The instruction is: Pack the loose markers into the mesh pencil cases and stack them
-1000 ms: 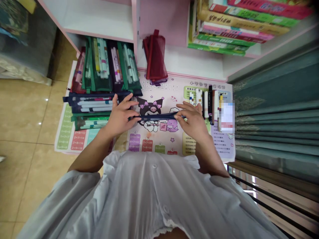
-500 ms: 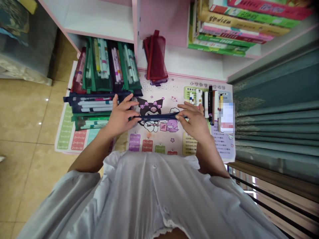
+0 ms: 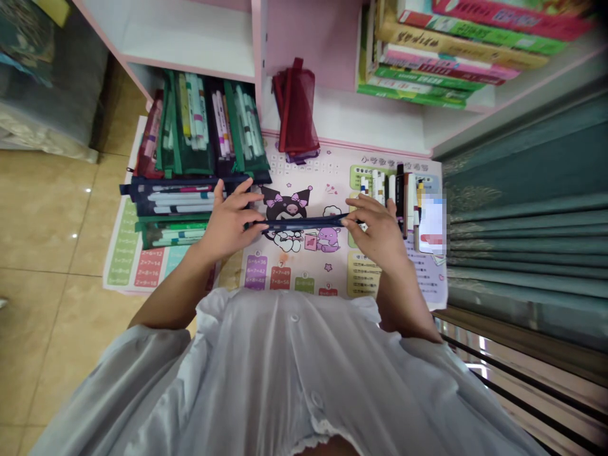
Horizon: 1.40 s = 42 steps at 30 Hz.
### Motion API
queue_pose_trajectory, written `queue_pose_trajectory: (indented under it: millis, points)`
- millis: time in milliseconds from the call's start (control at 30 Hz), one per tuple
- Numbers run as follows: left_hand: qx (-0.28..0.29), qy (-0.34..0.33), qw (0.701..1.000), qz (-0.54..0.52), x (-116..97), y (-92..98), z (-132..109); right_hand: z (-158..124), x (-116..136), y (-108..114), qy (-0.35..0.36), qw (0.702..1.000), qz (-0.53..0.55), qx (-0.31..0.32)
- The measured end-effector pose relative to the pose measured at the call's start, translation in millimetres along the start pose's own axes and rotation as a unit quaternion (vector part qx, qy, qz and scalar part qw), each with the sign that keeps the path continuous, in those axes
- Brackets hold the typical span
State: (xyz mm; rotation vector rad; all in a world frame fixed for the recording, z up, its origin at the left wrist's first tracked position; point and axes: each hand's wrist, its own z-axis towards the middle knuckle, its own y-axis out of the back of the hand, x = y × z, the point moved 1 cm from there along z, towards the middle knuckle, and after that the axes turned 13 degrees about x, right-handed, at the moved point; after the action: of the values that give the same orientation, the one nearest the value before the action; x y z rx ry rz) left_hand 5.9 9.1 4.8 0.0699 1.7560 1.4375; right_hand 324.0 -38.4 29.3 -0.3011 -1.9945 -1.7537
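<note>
A dark blue zip pouch (image 3: 304, 223) is stretched edge-on between my two hands above the printed desk mat (image 3: 327, 278). My left hand (image 3: 232, 218) pinches one end between thumb and fingers. At the other end, my right hand (image 3: 373, 225) pinches the zip edge near the corner. What the pouch holds, if anything, cannot be seen from this angle. Left of my left hand lie a blue mesh pouch of markers (image 3: 183, 199) and a green mesh pouch of markers (image 3: 178, 233). Loose markers (image 3: 379, 183) lie just beyond my right hand.
More filled mesh pouches (image 3: 190, 126) lie at the back left. Red mesh pouches (image 3: 299, 114) rest against the pink-and-white shelf (image 3: 370, 120). Stacked books (image 3: 441, 57) fill the shelf's right side. A phone-like object (image 3: 432, 225), partly blurred, lies at the right near a curtain (image 3: 527, 177).
My right hand has shifted slightly right along the pouch's zip edge. My left hand keeps its place and its pinch.
</note>
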Motion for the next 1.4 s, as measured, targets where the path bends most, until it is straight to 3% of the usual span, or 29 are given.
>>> queue_pose_trajectory:
  millis: [967,1400]
  points:
    - [-0.001,0.002,1.0,-0.002,0.3,0.5,0.5,-3.4,-11.7,2.9,-0.013,1.0,0.0,-0.011]
    - [-0.01,0.004,1.0,-0.001,4.1,-0.3,0.6,-6.7,-19.2,7.5,-0.038,0.998,0.003,-0.045]
